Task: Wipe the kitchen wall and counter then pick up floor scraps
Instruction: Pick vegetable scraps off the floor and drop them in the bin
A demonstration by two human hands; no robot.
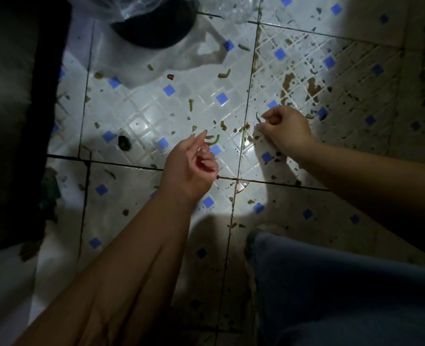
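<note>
Green and brown vegetable scraps (191,104) lie scattered over a white tiled floor (141,116) with small blue squares. My left hand (190,166) hovers palm-up over the floor, its fingers apart, the index fingertip touching a curled green scrap (212,139). My right hand (285,129) is further right, fingers pinched on a thin green scrap (258,117) held just above the tiles. More scraps (243,127) lie between the two hands.
A clear plastic bag (156,11) around a dark round container lies at the top. A dark cabinet or wall (14,121) runs down the left. My knee in blue jeans (343,283) fills the lower right. The floor at the right is stained brown (313,87).
</note>
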